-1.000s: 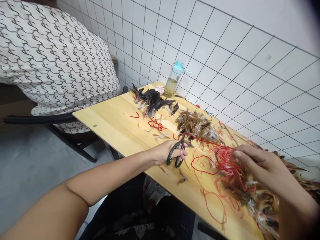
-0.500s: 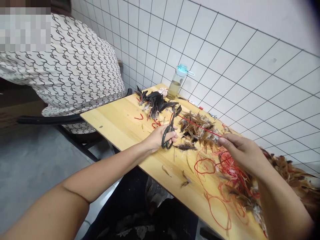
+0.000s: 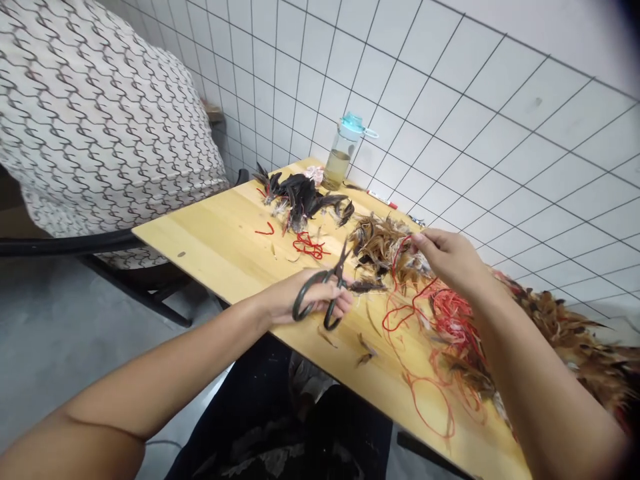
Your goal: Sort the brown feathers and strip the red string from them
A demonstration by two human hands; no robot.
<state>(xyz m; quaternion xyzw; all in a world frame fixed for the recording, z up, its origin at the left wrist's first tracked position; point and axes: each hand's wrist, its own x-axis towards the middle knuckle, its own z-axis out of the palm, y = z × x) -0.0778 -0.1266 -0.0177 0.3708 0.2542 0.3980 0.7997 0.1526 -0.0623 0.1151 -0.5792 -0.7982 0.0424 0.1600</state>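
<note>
My left hand (image 3: 287, 303) grips black scissors (image 3: 323, 297) by their loop handles, blades pointing up toward a brown feather pile (image 3: 383, 247) on the wooden table (image 3: 220, 250). My right hand (image 3: 447, 257) is closed in a pinch on a red string (image 3: 400, 257) beside that pile. The string curls down into a tangle of red string (image 3: 450, 320) lying over more brown feathers (image 3: 565, 333) on the right.
A heap of black feathers (image 3: 300, 197) and short red string scraps (image 3: 309, 247) lie farther back. A water bottle with a teal lid (image 3: 343, 153) stands by the tiled wall. A person in a patterned shirt (image 3: 100, 120) sits at the left.
My right hand moved up and left to the brown feather pile with the red string, which is now slack. My left hand lowered the scissors toward the table's near edge.
</note>
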